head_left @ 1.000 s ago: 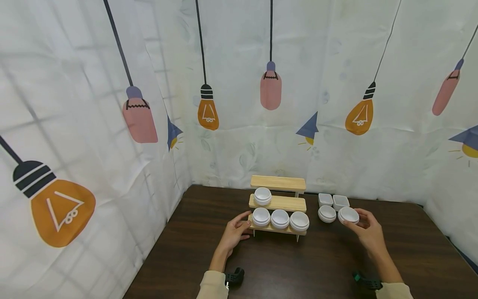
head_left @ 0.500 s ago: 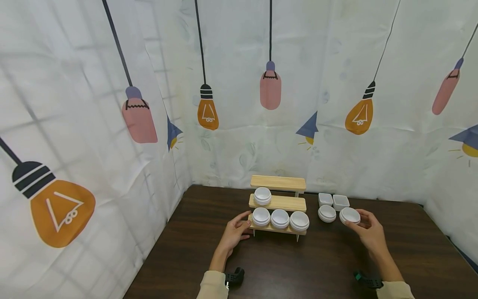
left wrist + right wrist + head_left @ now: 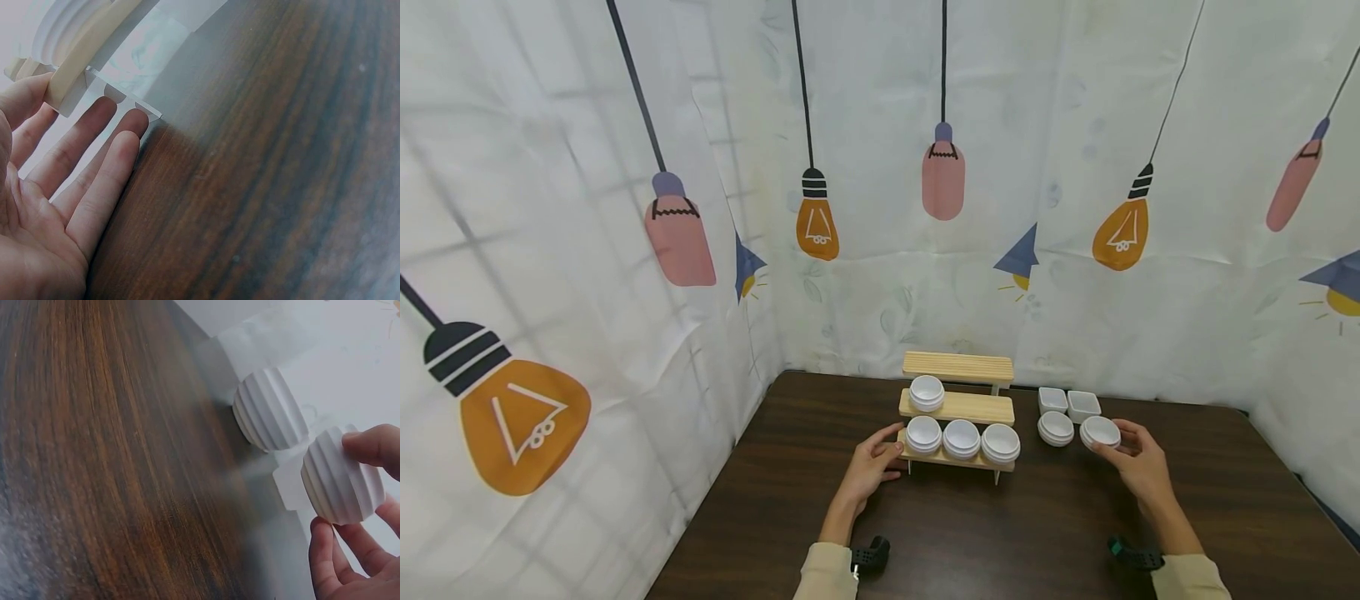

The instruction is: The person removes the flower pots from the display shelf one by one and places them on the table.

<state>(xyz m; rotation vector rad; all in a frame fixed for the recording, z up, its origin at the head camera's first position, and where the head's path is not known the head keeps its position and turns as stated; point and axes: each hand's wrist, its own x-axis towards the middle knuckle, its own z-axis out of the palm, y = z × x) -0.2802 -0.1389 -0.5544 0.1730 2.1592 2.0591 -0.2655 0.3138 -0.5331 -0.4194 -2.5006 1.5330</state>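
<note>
Pinching a ribbed white bowl [image 3: 340,481], the right hand [image 3: 1141,473] sets its thumb opposite its bent fingers. That bowl is right of the three-tier wooden rack [image 3: 981,408], just beside another round bowl [image 3: 1056,428] and near two square white dishes [image 3: 1083,405]. The left hand [image 3: 865,475] holds the lowest shelf's left end between thumb and index finger, other fingers loosely extended. Three round bowls [image 3: 962,439] stand on that shelf.
</note>
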